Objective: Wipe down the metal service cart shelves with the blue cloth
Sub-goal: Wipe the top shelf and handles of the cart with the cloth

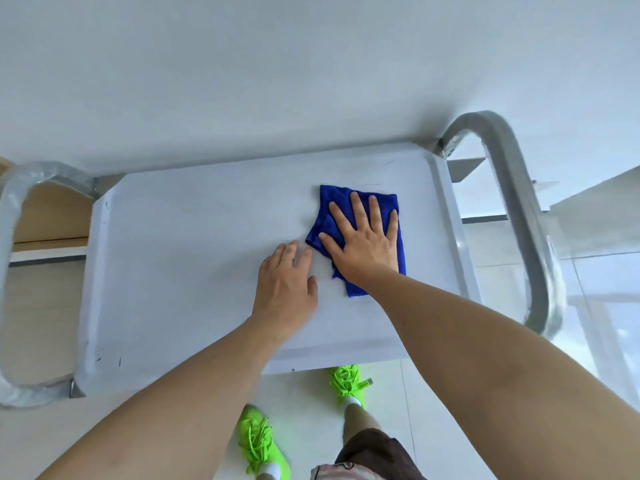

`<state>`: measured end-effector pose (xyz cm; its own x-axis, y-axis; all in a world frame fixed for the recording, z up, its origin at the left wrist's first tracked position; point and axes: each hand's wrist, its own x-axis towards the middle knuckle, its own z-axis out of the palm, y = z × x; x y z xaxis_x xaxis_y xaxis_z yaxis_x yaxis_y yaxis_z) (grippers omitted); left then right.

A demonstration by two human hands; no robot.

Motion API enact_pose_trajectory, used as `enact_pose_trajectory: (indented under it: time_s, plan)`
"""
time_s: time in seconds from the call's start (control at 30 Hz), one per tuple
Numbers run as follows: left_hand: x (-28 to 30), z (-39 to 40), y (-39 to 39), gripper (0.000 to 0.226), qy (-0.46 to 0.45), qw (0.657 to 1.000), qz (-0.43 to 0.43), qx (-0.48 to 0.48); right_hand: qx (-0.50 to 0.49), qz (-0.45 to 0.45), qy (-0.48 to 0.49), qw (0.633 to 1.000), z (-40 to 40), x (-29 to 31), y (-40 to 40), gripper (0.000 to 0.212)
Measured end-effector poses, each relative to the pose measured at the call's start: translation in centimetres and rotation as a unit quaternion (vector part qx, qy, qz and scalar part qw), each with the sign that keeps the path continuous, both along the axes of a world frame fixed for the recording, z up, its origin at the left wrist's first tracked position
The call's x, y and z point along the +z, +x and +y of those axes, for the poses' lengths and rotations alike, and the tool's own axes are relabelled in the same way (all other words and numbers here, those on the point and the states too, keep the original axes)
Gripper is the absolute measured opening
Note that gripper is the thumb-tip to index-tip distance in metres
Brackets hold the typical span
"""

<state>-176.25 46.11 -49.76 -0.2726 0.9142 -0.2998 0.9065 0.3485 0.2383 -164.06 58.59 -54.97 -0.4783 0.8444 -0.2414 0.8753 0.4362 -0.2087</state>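
The blue cloth, folded and rumpled, lies flat on the top shelf of the metal service cart, toward the shelf's right end and near its raised right rim. The right hand presses down on the cloth with fingers spread, palm flat, its grip released rather than clenched. Just beside it, the left hand rests on the bare shelf, fingers loosely extended, fingertips near the cloth's left edge, holding nothing. Curved tubular handles rise at both ends of the cart. Below the shelf's near edge, bright green sneakers stand on a pale tiled floor.
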Motion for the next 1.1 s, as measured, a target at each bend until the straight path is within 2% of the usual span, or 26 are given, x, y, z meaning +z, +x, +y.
enact_pose_trajectory:
  time_s: [0.23,0.37,0.47,0.63,0.8,1.0,1.1]
  plan:
    - [-0.3,4.2,4.1,0.053,-0.018,0.999,0.002,-0.042,-0.078,-0.005,0.011,0.997,3.0,0.3,7.7,0.071]
    - [-0.5,4.0,4.2,0.047,0.017,0.998,0.022,-0.048,-0.095,-0.015,0.022,0.995,5.0,0.4,8.7,0.073]
    - [-0.9,4.0,3.9,0.042,0.044,0.996,0.047,-0.06,-0.113,-0.018,0.033,0.993,6.2,0.3,8.2,0.073]
    - [-1.7,5.1,3.7,0.027,0.098,0.994,0.051,-0.021,-0.131,-0.008,0.039,0.991,8.7,0.1,6.5,0.073]
    - [-2.6,5.5,2.7,0.032,0.12,0.991,0.055,-0.029,-0.117,-0.019,0.053,0.992,10.7,-0.5,4.3,0.073]
    - [-2.4,4.9,1.9,0.037,0.123,0.992,0.022,-0.033,-0.084,-0.021,0.042,0.995,9.3,-0.2,0.9,0.072]
    - [-2.3,3.6,-0.3,0.043,0.109,0.994,0.013,0.007,-0.05,-0.019,0.031,0.998,7.1,0.0,-2.5,0.071]
